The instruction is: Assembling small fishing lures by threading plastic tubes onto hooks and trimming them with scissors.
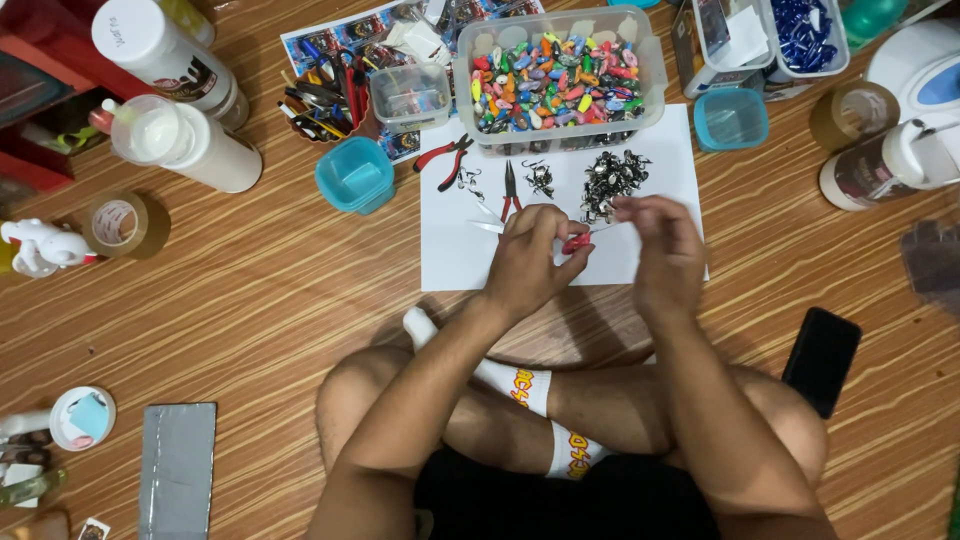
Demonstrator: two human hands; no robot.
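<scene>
Left hand clamped on small red-handled pliers above white paper sheet; right hand pinching tiny, light, probably slippery metal piece, best gripped at fingertips.

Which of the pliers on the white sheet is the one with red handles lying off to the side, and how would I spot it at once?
Find the white paper sheet on the wooden floor, with the clear tub of coloured pieces on its top edge. Below the tub's left corner, beside the blue lidded cup, lie the red-handled pliers. They sprawl open across the sheet's edge, whereas the other pair points straight up, closed.
</scene>
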